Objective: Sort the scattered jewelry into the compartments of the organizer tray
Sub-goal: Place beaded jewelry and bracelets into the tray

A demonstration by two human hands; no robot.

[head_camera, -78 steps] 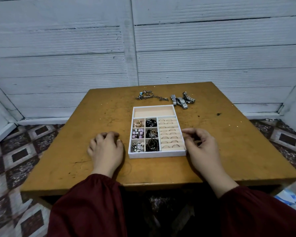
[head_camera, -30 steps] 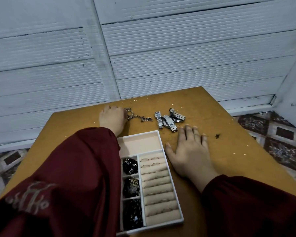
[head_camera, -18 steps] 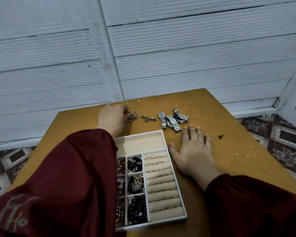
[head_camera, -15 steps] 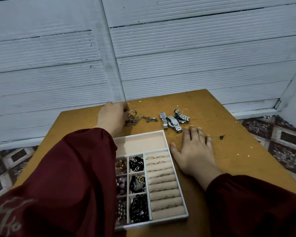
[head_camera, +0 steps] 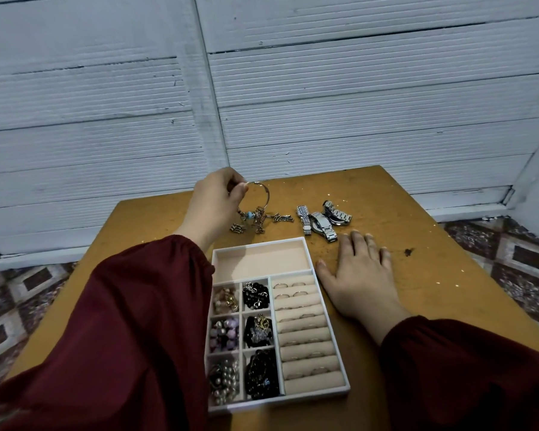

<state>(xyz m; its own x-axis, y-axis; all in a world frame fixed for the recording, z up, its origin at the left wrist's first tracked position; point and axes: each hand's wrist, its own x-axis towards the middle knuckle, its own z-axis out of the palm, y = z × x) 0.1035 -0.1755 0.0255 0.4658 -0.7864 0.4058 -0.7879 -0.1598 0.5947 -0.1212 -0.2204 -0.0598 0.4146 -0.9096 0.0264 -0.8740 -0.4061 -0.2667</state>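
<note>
change: bracelet [head_camera: 267, 195] now lifted off bench [head_camera: 417, 213] (charms hang low), behind tray [head_camera: 262, 241] | left hand [head_camera: 213, 206] pinches its ring | right hand [head_camera: 360, 275] flat, fingers straight, on bench beside tray, as before

Dim, cool, even light, source not in view. White ribbed wall panels [head_camera: 371, 126] look blue-grey. Ochre wooden surface [head_camera: 433, 290] matte, no glare. Faint glints on thin silver charm bracelet [head_camera: 257, 217] and silver metal watches [head_camera: 322, 220]. Black beads in white organizer tray [head_camera: 262, 262] lose detail. Dark red sleeves [head_camera: 122, 337] near-featureless, soft at frame bottom. Wide-angle bend: wall lines bow, surface edges splay. Patterned floor tiles [head_camera: 511, 259] smeary at sides.
</note>
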